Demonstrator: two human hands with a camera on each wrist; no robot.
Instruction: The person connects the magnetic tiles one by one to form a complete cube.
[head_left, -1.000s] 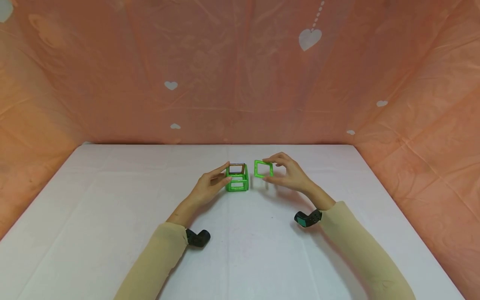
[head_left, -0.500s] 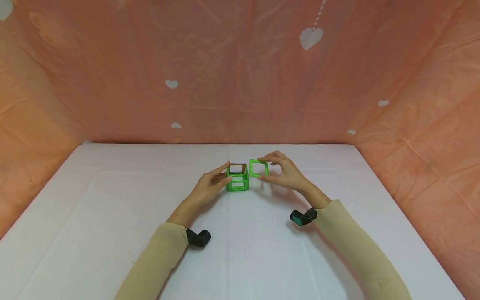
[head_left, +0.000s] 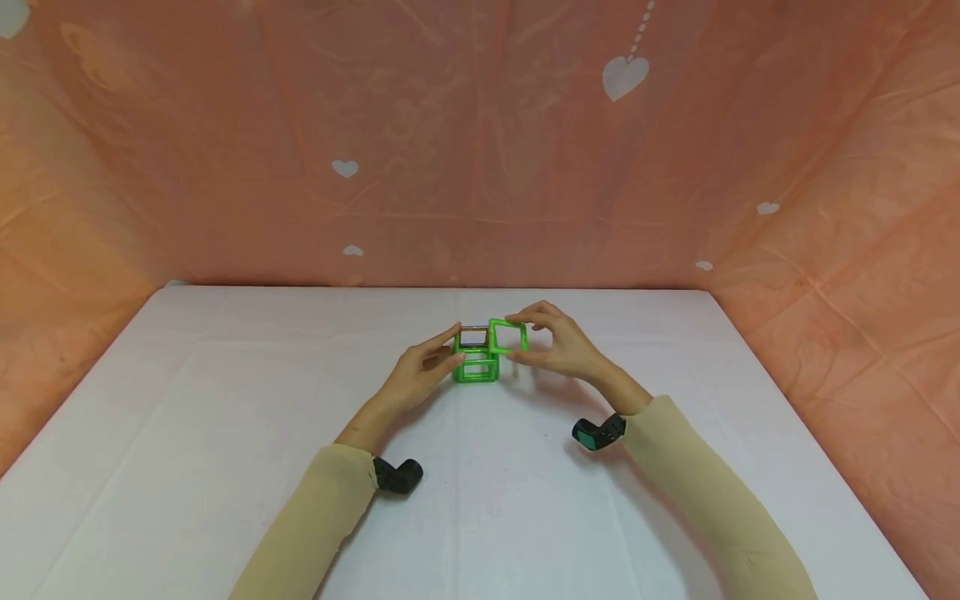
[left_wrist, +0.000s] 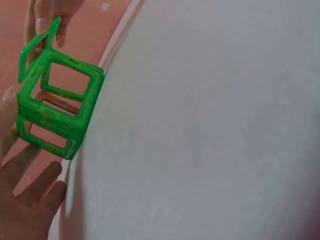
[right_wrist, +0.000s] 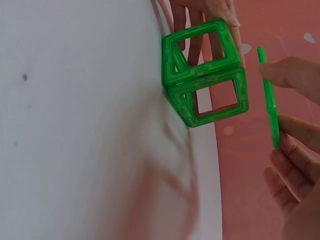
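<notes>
A cube of see-through green magnetic tiles [head_left: 476, 362], shaped like hollow square frames, stands on the white cloth. One brown square tile [left_wrist: 50, 101] forms its far side. My left hand [head_left: 411, 379] holds the cube from the left, thumb at the near side and a finger at the back top corner. Between thumb and fingers my right hand [head_left: 564, 346] pinches a loose green square tile [right_wrist: 270, 102]. This tile is raised and slightly tilted, just above the cube's right top edge; the right wrist view shows a gap between them.
A white cloth [head_left: 517, 500] covers the table. Orange sheeting with pale hearts [head_left: 465, 150] rises behind the table's far edge and along both sides. Each wrist wears a small black device [head_left: 399, 476].
My right hand has moved left with the loose green tile, bringing it from beside the cube to overlapping its right top edge in the head view. The left hand and cube stay put.
</notes>
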